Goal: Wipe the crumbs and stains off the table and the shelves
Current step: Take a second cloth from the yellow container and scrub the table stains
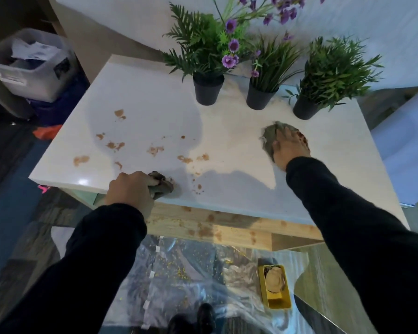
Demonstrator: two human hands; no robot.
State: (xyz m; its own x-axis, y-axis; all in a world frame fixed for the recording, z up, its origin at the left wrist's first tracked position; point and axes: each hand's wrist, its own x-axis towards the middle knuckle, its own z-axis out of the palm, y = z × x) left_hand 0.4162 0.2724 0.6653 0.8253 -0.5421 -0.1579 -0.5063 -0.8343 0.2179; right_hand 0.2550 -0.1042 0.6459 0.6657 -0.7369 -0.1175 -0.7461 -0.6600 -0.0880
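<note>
Pressing flat, right hand point(290, 147) covers cloth point(269, 138) (lengthwise toward the pots point(258, 97)).

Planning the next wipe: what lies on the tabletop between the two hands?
In the head view, brown stains and small crumbs lie on the white table between the left hand and the right hand, each holding a cloth.

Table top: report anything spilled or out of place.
Brown stains and crumbs blotch the white table on its left half. More brown marks spot the wooden shelf below.
</note>
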